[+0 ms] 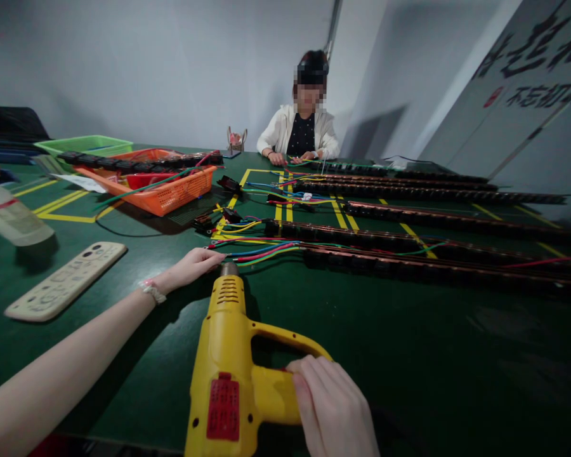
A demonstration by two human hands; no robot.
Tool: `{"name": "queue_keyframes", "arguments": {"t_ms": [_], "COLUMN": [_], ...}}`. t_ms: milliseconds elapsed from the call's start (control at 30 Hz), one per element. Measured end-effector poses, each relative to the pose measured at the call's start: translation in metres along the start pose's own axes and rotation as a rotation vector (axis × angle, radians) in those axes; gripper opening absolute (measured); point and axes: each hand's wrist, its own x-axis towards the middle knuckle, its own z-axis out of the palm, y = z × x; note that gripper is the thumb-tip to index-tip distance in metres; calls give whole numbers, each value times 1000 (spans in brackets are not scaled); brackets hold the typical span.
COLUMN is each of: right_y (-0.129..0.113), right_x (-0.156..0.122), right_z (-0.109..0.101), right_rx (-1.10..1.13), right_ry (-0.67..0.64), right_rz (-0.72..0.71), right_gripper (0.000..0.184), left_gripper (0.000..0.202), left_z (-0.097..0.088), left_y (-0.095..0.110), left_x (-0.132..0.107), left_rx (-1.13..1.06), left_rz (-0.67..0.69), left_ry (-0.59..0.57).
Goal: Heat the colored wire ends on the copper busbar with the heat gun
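My right hand (pixel 330 406) is wrapped around the handle of a yellow heat gun (pixel 231 362) that points away from me across the green table (pixel 409 355). Its nozzle sits just short of a bundle of coloured wires (pixel 261 251). My left hand (pixel 193 266) reaches forward beside the nozzle, fingers together, with the fingertips at the ends of those wires. The wires run from long dark power strips (pixel 409 260) lying in rows to the right.
A beige remote control (pixel 64 279) and a clear bottle (pixel 9 219) lie at left. An orange basket (pixel 157 184) and a green tray (pixel 83 146) stand behind them. A person in a white jacket (pixel 299 130) sits at the far end, hands on the table.
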Motion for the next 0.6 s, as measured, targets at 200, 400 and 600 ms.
{"name": "queue_keyframes", "arguments": {"t_ms": [200, 400, 600], "right_y": [28, 57, 73], "right_x": [-12, -21, -23], "right_z": [-13, -29, -43], "right_rx": [-22, -129, -320], "right_ry": [-26, 19, 43], "right_rz": [72, 234, 272], "right_gripper": [27, 29, 39], "left_gripper": [55, 57, 59], "left_z": [-1, -2, -1], "left_y": [2, 3, 2], "left_x": [0, -1, 0], "left_rx": [18, 72, 108], "left_rz": [26, 16, -9], "left_ry": [6, -13, -14]}}
